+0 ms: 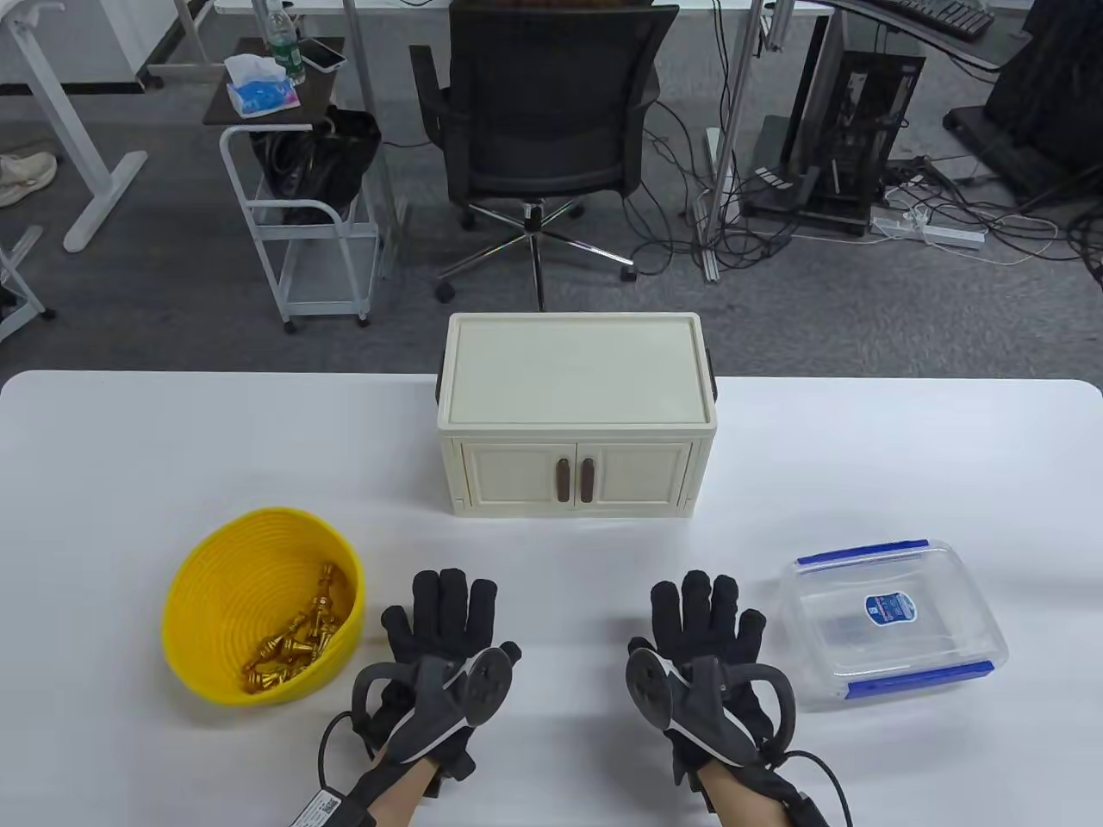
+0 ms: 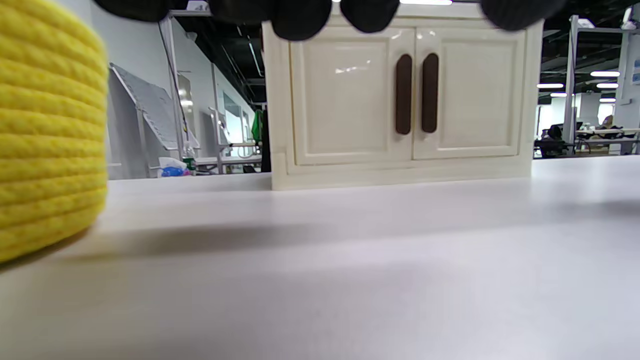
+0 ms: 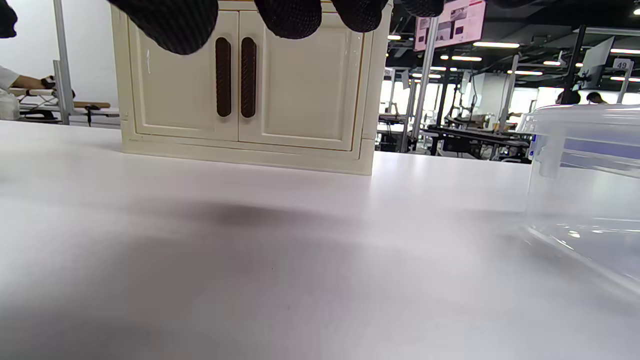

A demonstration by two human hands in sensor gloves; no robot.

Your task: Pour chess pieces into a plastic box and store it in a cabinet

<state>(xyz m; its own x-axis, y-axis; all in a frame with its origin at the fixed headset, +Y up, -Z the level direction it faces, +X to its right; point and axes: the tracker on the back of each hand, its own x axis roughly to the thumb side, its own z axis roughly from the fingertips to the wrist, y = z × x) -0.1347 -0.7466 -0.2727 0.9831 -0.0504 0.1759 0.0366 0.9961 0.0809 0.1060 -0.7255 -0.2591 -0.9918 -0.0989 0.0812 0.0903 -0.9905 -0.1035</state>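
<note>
Both hands flat on the white surface, palms down, fingers straight and relaxed, grasping nothing: left hand, right hand. Reads as a neutral start pose, task steps not yet begun. Yellow woven basket just outboard of left hand, gold chess pieces heaped against its near wall; placement probably meant for an easy left-hand lift and tip. Clear plastic box with blue latches just outboard of right hand, no lid visible on it, mouth up, apparently empty, ready as pour target. Cream cabinet straight ahead of both hands, well beyond fingertips, both doors closed, brown handles meeting at centre. Doors need opening before storage; pour likely calls for bringing basket across to box.
</note>
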